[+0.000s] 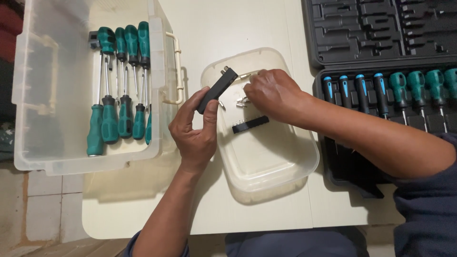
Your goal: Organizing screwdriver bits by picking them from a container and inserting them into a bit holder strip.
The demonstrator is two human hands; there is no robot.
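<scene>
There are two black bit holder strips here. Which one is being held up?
The black strip gripped in the left hand, tilted above the clear tray's edge. The other strip lies flat inside the tray, below the right hand.

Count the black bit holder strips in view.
2. One black bit holder strip is held up in the left hand; the other lies in the clear tray, just below the right hand. Others may be hidden.

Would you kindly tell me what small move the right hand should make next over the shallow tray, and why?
Probably pinch one loose bit and carry it to the black bit holder. The right hand is already over the bits in the clear tray, while the left hand holds the holder tilted, with only a few bits in its upper end.
</scene>
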